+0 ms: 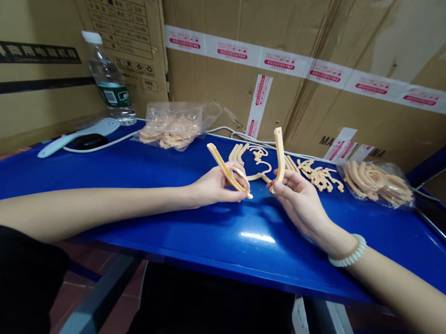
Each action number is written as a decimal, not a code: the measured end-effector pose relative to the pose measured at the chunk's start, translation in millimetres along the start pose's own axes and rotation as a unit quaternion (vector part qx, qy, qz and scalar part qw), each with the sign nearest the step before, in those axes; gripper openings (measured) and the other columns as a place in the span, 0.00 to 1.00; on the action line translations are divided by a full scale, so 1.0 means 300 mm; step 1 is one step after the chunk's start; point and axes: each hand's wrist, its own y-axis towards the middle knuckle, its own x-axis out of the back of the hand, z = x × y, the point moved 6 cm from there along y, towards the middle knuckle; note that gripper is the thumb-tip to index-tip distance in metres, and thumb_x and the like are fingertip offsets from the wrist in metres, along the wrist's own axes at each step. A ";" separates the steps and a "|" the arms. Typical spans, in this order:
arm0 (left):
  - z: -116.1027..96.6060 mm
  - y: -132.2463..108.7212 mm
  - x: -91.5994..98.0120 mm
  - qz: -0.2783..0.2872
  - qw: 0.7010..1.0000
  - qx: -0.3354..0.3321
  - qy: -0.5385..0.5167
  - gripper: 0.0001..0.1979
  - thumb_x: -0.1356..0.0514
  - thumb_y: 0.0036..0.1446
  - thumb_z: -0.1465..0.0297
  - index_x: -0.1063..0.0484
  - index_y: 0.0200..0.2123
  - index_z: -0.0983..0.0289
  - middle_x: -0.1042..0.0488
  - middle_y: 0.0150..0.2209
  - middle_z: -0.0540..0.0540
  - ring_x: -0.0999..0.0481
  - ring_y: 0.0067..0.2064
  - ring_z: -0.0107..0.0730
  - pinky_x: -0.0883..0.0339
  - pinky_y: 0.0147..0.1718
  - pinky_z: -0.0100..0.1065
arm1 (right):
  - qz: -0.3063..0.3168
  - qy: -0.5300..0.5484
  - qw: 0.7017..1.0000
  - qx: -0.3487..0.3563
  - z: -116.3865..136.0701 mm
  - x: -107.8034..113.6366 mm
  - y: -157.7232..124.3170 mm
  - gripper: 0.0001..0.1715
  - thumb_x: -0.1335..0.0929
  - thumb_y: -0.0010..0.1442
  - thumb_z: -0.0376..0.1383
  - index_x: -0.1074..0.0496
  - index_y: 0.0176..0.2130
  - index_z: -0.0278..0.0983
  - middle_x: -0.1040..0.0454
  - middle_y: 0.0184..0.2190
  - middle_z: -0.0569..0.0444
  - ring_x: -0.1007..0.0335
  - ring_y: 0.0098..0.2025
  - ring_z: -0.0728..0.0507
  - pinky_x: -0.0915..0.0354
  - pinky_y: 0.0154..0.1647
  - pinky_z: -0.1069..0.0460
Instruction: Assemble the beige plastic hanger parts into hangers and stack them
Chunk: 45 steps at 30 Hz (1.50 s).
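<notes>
My left hand is closed on a slim peach plastic strip that slants up to the left. My right hand grips a second peach strip, held nearly upright. Both hands hover just above the blue table, close together near its middle. Right behind them lies a loose pile of peach plastic hook-shaped parts. More of these parts are scattered to the right.
Two clear bags of peach parts lie at the back, one to the left and one to the right. A water bottle, a white brush-like tool and a white cable sit nearby. Cardboard boxes wall the back.
</notes>
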 end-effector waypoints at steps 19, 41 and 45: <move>0.000 -0.009 -0.008 0.013 1.000 0.018 0.022 0.20 0.29 0.46 0.75 0.36 0.37 0.63 0.20 0.34 0.51 0.19 0.37 0.31 0.25 0.42 0.34 | 0.126 -0.098 0.987 0.004 -0.007 -0.080 -0.027 0.19 0.20 0.53 0.44 0.24 0.39 0.37 0.18 0.32 0.52 0.20 0.33 0.44 0.22 0.42 0.46; 0.007 -0.014 0.008 -0.022 0.998 0.027 0.049 0.21 0.25 0.43 0.69 0.35 0.33 0.64 0.23 0.29 0.50 0.21 0.29 0.30 0.25 0.32 0.33 | 0.122 -0.107 0.987 -0.004 -0.018 -0.093 -0.033 0.18 0.20 0.51 0.44 0.23 0.36 0.37 0.17 0.31 0.51 0.18 0.34 0.42 0.21 0.40 0.46; -0.001 -0.012 -0.004 -0.015 0.999 0.021 0.045 0.20 0.25 0.45 0.68 0.35 0.32 0.64 0.22 0.29 0.50 0.21 0.28 0.29 0.26 0.32 0.32 | 0.106 -0.112 0.988 -0.001 -0.021 -0.097 -0.029 0.18 0.19 0.50 0.43 0.24 0.35 0.37 0.18 0.29 0.53 0.18 0.32 0.43 0.21 0.39 0.47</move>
